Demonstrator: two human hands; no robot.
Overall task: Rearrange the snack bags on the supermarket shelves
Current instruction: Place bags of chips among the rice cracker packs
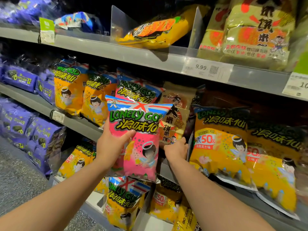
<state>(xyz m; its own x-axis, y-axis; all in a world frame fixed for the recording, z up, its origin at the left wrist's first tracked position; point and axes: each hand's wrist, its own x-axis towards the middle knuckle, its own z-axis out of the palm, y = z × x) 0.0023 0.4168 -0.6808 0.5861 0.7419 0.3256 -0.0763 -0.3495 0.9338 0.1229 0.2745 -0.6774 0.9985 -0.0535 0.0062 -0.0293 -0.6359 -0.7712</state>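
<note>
Fingers of the left hand (109, 147) are wrapped round a pink bag (143, 147), and the thumb (129, 135) is pressed on its front. The pink bag is held in the air in front of the middle shelf (80, 125), close to the bags that stand there. It is held almost upright. Its long side runs up and down, its blue top end is pointed up, and its printed front is turned to the person. One more pink bag, the back pink bag (133, 87), is seen behind it on the shelf, so two pink ones are counted. Two small yellow bags (70, 92) are stood side by side to the left. One brown bag (176, 114) is stood just to the right. Two big yellow bags (220, 147) are leaned at the far right with their tops up. The right hand (176, 151) is placed low between the brown bag and the nearer big yellow bag, beside a clear divider (190, 147). Its fingers are curled, but what is gripped cannot be told. On the top shelf (116, 50) one long yellow bag (158, 30) is laid tilted, with its right end raised. One price tag (206, 69) marked 9.99 is fixed to that shelf.
</note>
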